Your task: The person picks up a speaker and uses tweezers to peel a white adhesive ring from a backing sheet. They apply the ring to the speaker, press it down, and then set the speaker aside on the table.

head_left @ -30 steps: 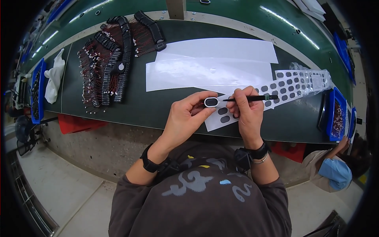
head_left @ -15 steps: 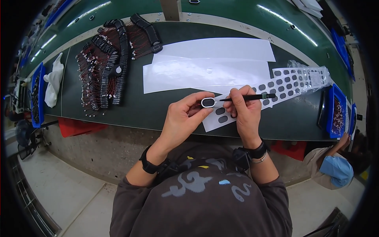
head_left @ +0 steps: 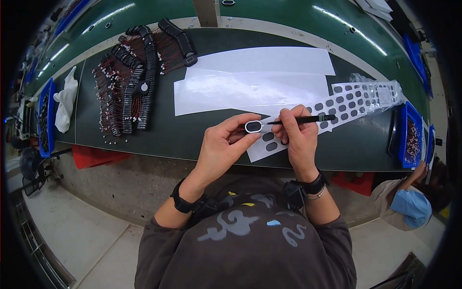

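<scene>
Between the thumb and fingers of my left hand (head_left: 222,144) is a small oval speaker (head_left: 253,126), black-faced with a white rim; red wire shows behind it. My right hand (head_left: 299,137) grips black tweezers (head_left: 308,119) like a pen, their thin tip at the speaker's right edge. Whether the tip touches it I cannot tell. Under and beside my right hand lies a white sheet (head_left: 321,124) with rows of dark oval pads. Farther off are blank, glossy white sheets (head_left: 255,91).
Rows of black speakers (head_left: 150,58) with red wires lie at the left, near a white cloth (head_left: 66,103) and a blue bin (head_left: 45,118). Another blue bin (head_left: 409,137) holds wired parts at right, near a co-worker's sleeve (head_left: 411,207). Behind runs a green belt (head_left: 284,17).
Small oval parts on the green belt have shifted left. My hands, the speaker and the tweezers stay almost in place.
</scene>
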`<action>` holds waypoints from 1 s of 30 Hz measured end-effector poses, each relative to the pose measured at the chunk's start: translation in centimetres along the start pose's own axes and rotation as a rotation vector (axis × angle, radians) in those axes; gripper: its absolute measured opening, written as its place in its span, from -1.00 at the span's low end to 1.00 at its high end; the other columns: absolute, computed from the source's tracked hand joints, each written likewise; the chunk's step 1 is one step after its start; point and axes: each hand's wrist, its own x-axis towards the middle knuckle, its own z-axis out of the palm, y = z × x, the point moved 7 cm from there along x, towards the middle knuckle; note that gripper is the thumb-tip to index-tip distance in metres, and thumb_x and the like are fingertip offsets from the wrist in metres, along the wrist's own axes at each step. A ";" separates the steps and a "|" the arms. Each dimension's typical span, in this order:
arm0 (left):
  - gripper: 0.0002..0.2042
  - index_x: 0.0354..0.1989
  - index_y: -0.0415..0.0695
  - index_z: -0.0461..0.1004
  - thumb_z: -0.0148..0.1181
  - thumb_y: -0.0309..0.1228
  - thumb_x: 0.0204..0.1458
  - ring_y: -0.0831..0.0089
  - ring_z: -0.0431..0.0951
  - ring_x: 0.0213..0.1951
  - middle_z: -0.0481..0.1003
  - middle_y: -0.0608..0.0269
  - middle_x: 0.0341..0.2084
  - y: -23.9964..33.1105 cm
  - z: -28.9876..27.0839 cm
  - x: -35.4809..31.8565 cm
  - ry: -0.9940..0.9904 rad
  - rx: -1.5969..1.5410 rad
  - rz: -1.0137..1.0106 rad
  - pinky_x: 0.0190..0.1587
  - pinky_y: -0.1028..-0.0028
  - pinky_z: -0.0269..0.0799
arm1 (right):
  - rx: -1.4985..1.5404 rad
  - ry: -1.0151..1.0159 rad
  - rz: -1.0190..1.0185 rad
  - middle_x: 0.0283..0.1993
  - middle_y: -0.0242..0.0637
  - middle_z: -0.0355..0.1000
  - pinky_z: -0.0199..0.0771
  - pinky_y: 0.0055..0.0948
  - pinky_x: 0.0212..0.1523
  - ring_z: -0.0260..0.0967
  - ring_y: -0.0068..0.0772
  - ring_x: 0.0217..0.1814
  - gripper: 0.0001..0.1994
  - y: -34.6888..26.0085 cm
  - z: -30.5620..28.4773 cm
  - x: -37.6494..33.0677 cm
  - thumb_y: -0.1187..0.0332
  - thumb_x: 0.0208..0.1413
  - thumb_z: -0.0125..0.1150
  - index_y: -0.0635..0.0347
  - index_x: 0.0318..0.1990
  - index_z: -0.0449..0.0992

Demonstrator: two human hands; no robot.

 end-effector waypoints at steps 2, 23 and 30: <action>-0.67 0.05 -0.25 0.51 0.28 -0.55 0.09 0.64 0.57 -0.21 0.58 0.28 -0.27 0.0 0.0 0.0 -0.001 -0.001 0.001 -0.10 0.60 0.52 | -0.005 -0.002 0.001 -0.49 -0.39 0.50 0.22 -0.75 -0.52 0.28 -0.76 -0.56 -0.79 0.1 0.0 0.0 0.26 0.29 0.19 0.15 -0.35 0.42; -0.70 0.03 -0.27 0.51 0.24 -0.57 0.10 0.62 0.55 -0.15 0.57 0.30 -0.20 0.3 0.0 0.2 -0.026 -0.070 -0.042 -0.05 0.58 0.52 | -0.001 0.022 -0.031 -0.51 -0.39 0.48 0.21 -0.75 -0.54 0.29 -0.74 -0.57 -0.77 -0.1 -0.3 0.0 0.23 0.32 0.13 0.14 -0.35 0.41; -0.69 0.04 -0.27 0.50 0.23 -0.61 0.10 0.66 0.53 -0.12 0.57 0.28 -0.12 0.2 0.0 0.2 -0.045 -0.062 -0.079 -0.04 0.64 0.46 | -0.010 0.014 -0.012 -0.52 -0.39 0.48 0.21 -0.75 -0.54 0.29 -0.74 -0.58 -0.78 0.0 -0.2 0.0 0.25 0.31 0.14 0.14 -0.35 0.42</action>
